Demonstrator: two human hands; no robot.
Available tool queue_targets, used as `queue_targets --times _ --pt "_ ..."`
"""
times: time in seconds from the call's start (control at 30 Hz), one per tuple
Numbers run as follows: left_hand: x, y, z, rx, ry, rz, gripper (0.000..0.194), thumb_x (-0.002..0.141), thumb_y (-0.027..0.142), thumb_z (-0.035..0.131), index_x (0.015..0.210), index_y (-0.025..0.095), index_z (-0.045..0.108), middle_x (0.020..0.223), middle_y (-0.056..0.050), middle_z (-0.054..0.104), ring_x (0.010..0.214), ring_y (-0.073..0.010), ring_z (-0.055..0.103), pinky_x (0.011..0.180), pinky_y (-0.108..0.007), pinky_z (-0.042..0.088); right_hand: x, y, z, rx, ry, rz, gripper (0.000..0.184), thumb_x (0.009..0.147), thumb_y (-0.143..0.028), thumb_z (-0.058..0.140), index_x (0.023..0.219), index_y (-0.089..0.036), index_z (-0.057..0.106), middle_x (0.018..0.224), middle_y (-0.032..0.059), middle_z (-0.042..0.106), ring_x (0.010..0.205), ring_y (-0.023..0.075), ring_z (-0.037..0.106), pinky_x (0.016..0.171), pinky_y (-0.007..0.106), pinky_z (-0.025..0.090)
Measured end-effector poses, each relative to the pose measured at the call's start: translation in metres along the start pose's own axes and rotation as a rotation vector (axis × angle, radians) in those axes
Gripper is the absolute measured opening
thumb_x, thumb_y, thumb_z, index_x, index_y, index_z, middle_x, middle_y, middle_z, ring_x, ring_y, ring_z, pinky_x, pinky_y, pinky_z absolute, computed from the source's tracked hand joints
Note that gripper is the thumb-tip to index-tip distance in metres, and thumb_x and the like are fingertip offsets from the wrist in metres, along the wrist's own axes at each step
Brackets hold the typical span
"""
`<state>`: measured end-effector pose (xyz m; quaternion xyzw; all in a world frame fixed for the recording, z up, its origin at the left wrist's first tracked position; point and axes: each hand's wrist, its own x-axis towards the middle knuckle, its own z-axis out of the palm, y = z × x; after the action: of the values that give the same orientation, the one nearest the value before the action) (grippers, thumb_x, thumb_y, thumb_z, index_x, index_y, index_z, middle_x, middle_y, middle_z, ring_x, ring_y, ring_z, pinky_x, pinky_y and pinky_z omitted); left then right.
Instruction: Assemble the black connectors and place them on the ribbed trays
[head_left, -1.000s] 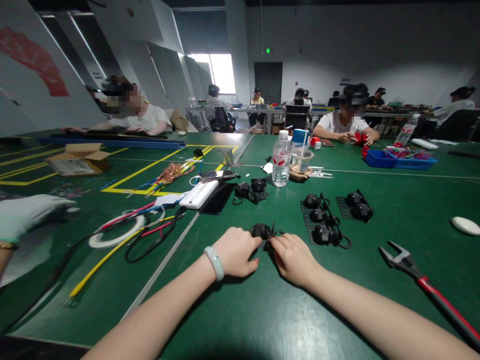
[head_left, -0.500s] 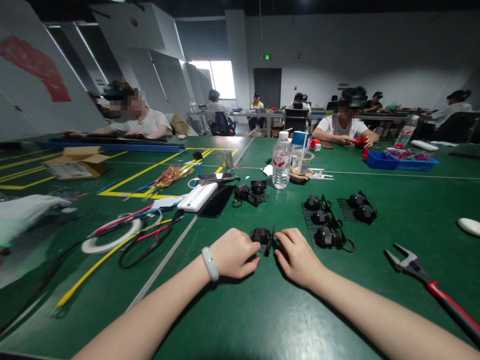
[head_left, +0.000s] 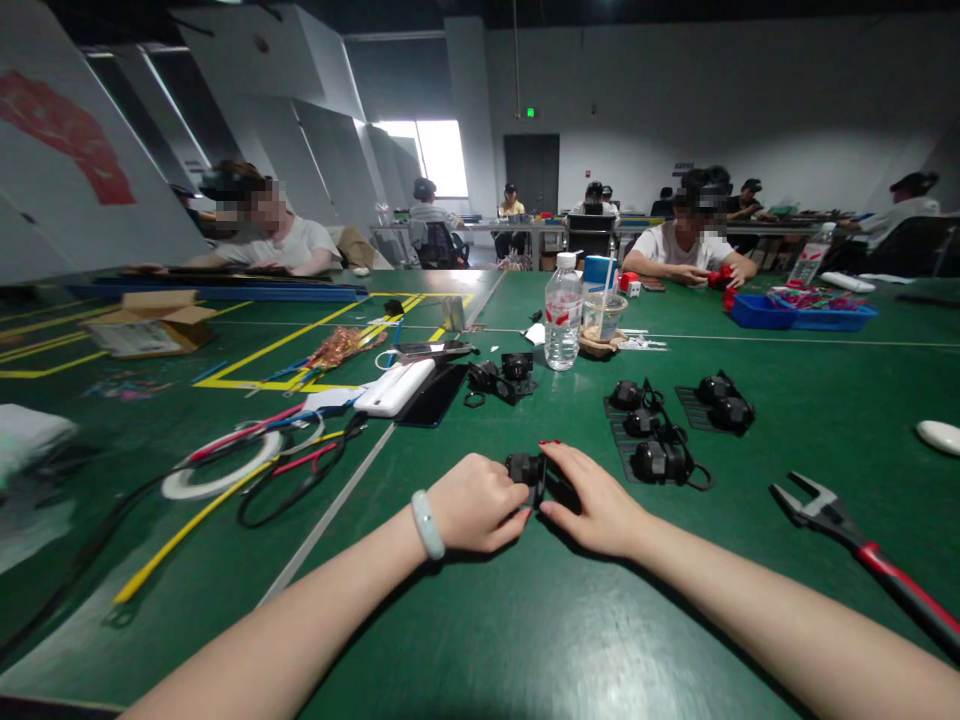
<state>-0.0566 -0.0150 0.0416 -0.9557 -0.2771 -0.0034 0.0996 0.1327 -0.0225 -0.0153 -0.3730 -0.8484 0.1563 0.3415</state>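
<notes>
My left hand (head_left: pixel 480 506) is closed, its curled fingers gripping a black plastic fitting (head_left: pixel 523 467) with a faceted body and a flat plate on its right side. My right hand (head_left: pixel 594 500) lies close on the other side, thumb and fingers spread apart around the plate's right edge. Its fingertips seem to touch the plate; the exact contact is hard to see. To the right sit several similar black fittings on slatted plates (head_left: pixel 651 460), with another pair (head_left: pixel 720 405) farther off. More black fittings (head_left: pixel 517 370) and a loose black ring nut (head_left: pixel 474 399) lie beyond my hands.
Red-handled pliers-like wrench (head_left: pixel 844 530) lies at right, near a white oval object (head_left: pixel 939 437). Cables (head_left: pixel 202 525), a white power bank (head_left: pixel 395 390) and a dark phone (head_left: pixel 435 400) lie at left. Ahead stand a water bottle (head_left: pixel 562 315) and a cup (head_left: pixel 602 315). Co-workers sit across the table.
My right fingers have moved forward and spread wider around the plate. My left hand has shifted slightly right with the fitting.
</notes>
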Motion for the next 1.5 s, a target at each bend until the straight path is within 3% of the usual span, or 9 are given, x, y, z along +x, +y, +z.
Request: queue_targets --times 0.3,0.43,0.53,0.63,0.93,1.5 --pt "0.000 -0.002 0.000 0.010 0.000 -0.064 0.024 0.077 0.032 0.036 0.066 0.017 0.051 0.059 -0.003 0.056 0.055 -0.0130 0.052 0.051 -0.024 0.035 0.000 0.002 0.000 0.076 0.034 0.032 0.059 0.069 -0.032 0.054 0.122 -0.017 0.033 0.120 0.0096 0.044 0.111 0.0191 0.041 0.093 0.036 0.034" --pt "-0.001 -0.007 -0.004 -0.022 0.070 -0.130 0.022 0.077 0.031 0.035 0.068 0.017 0.050 0.063 -0.003 0.053 0.061 -0.0130 0.050 0.056 -0.024 0.036 0.000 0.002 -0.001 0.071 0.031 0.048 0.060 0.068 -0.033 0.055 0.122 -0.017 0.033 0.120 0.0089 0.044 0.110 0.0189 0.041 0.094 0.036 0.034" --pt "0.000 -0.011 -0.007 -0.076 0.141 -0.197 0.018 0.075 0.031 0.039 0.079 0.015 0.048 0.075 -0.004 0.053 0.074 -0.0151 0.050 0.066 -0.025 0.038 0.000 0.002 -0.001 0.075 0.035 0.049 0.060 0.068 -0.033 0.056 0.121 -0.017 0.034 0.120 0.0087 0.045 0.110 0.0187 0.042 0.093 0.035 0.035" --pt "0.001 -0.014 -0.004 -0.157 0.163 -0.224 0.027 0.070 0.030 0.046 0.092 0.015 0.045 0.086 -0.005 0.050 0.083 -0.0170 0.048 0.073 -0.028 0.039 0.000 0.002 -0.001 0.084 0.041 0.044 0.060 0.067 -0.033 0.056 0.121 -0.017 0.035 0.119 0.0084 0.046 0.109 0.0185 0.043 0.093 0.034 0.035" --pt "0.003 -0.016 0.011 -0.375 0.121 -0.218 0.026 0.071 0.024 0.047 0.096 0.017 0.041 0.087 -0.004 0.051 0.080 -0.0163 0.051 0.069 -0.027 0.041 -0.001 0.004 -0.001 0.120 0.044 0.045 0.061 0.068 -0.033 0.057 0.122 -0.019 0.034 0.120 0.0072 0.045 0.109 0.0184 0.043 0.093 0.035 0.036" --pt "0.004 -0.015 0.012 -0.455 0.137 -0.112 0.029 0.075 0.028 0.046 0.102 0.016 0.042 0.092 -0.006 0.054 0.086 -0.0166 0.053 0.077 -0.030 0.042 -0.002 0.007 -0.001 0.124 0.037 0.045 0.061 0.068 -0.034 0.057 0.122 -0.019 0.033 0.120 0.0073 0.045 0.109 0.0183 0.044 0.092 0.035 0.037"
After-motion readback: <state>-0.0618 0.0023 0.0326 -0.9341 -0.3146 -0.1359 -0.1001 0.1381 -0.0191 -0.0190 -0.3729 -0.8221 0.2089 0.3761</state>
